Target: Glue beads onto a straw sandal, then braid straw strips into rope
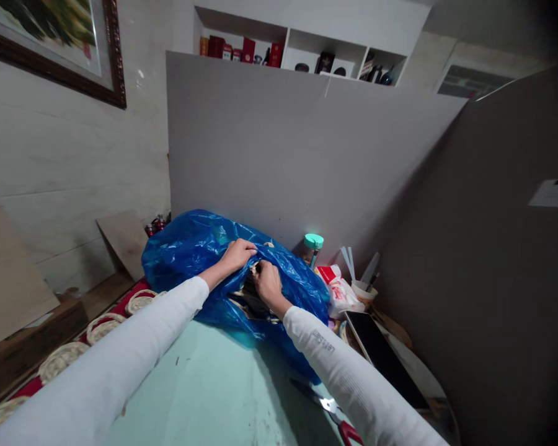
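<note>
A large blue plastic bag (181, 248) lies at the back of the pale green table, with an opening that shows dark and cream-coloured material (251, 300) inside. My left hand (239, 254) is closed on the upper edge of the bag's opening. Just right of it, my right hand (268, 282) reaches into the opening with its fingers bent together around something small, dark and cream-coloured that I cannot make out. Both forearms are in white sleeves.
Woven cream rings (105, 327) line the left edge on red cloth. Scissors with red handles (348, 432) lie by my right forearm. A teal-lidded jar (313, 241), a tissue pack (344, 294), a cup (363, 291) and a black tablet (384, 356) stand or lie right.
</note>
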Action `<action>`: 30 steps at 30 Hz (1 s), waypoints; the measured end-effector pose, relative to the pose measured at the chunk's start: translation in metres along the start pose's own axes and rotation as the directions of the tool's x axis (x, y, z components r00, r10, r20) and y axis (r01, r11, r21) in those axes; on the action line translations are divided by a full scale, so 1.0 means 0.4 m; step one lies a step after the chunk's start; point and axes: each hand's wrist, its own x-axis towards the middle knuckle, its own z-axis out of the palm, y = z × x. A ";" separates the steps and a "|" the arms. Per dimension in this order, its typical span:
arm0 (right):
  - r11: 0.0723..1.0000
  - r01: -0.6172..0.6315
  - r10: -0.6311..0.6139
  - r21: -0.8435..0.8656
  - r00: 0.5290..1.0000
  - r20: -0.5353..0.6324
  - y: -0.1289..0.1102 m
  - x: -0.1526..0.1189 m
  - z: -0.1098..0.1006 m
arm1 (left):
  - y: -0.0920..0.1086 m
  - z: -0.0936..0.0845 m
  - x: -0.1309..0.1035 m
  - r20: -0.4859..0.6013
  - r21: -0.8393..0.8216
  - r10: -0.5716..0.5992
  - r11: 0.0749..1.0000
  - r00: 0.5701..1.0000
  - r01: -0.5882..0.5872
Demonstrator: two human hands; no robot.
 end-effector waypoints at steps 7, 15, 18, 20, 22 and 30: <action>0.997 0.071 -0.071 0.021 0.997 -0.010 -0.006 -0.015 -0.019 | 0.000 -0.003 -0.011 -0.023 -0.007 0.010 1.000 1.000 -0.010; 0.995 0.102 -0.102 -0.021 0.995 0.009 0.043 -0.050 -0.079 | 0.005 0.006 -0.013 -0.019 -0.014 0.012 1.000 1.000 -0.012; 0.991 0.101 -0.096 -0.093 0.994 0.054 0.061 -0.047 -0.086 | 0.005 0.014 -0.013 -0.006 -0.012 0.009 1.000 1.000 -0.009; 0.987 0.098 -0.085 -0.131 0.991 0.102 0.060 -0.041 -0.078 | 0.003 0.016 -0.011 0.003 -0.008 0.010 1.000 1.000 -0.010; 0.982 0.097 -0.073 -0.159 0.986 0.147 0.051 -0.036 -0.064 | 0.001 0.016 -0.010 0.009 -0.002 0.014 1.000 1.000 -0.014; 0.954 0.160 -0.126 -0.253 0.981 0.148 0.053 -0.043 -0.087 | -0.003 0.012 -0.011 -0.012 -0.010 0.022 1.000 1.000 -0.022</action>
